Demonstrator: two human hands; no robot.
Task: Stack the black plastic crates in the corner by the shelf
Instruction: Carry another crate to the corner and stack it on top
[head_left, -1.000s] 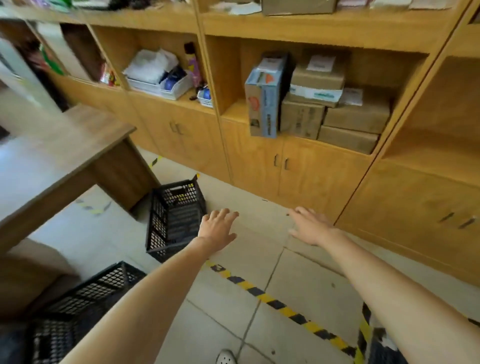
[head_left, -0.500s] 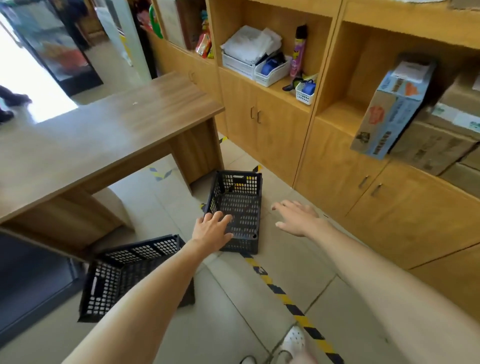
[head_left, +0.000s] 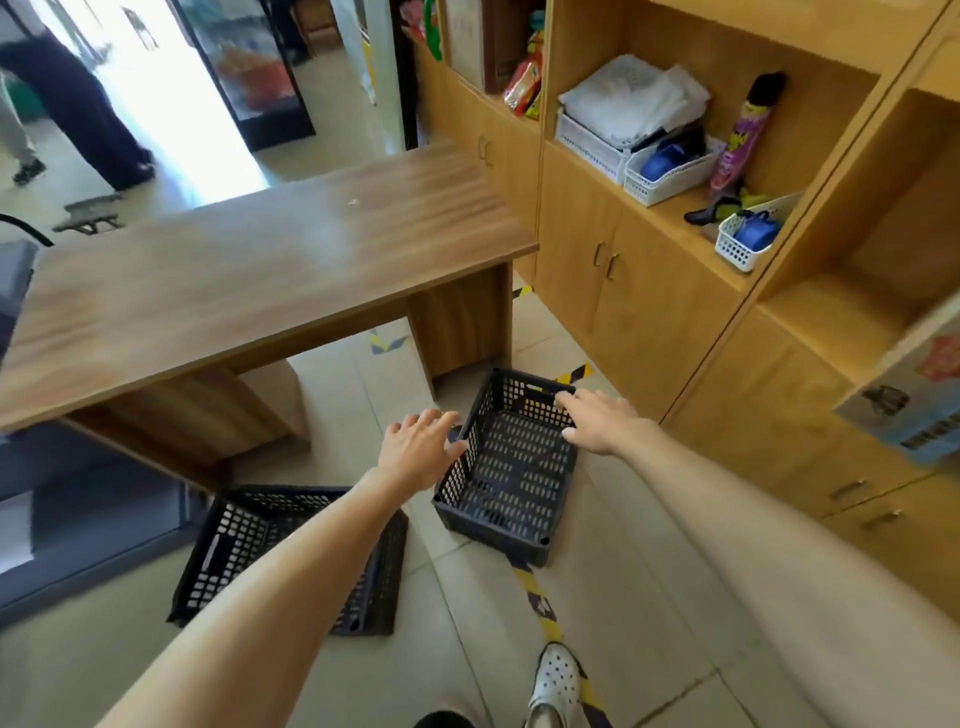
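A black perforated plastic crate (head_left: 511, 467) stands open side up on the tiled floor between the desk leg and the wooden shelf unit. My left hand (head_left: 418, 449) hovers at its left rim with fingers spread and holds nothing. My right hand (head_left: 602, 421) reaches over its far right rim, fingers straight, and grips nothing. A second black crate (head_left: 234, 551) lies nearer on the left, partly hidden by my left forearm.
A wooden desk (head_left: 249, 275) stands to the left, its leg close behind the crate. The wooden shelf unit (head_left: 649, 291) with cupboard doors runs along the right. Yellow-black tape (head_left: 540, 608) crosses the floor by my white shoe (head_left: 556, 680). A person's legs (head_left: 78, 114) show at the far left.
My view has swung left and closer to the floor. Both hands have moved forward from short of the crate to its two side rims.
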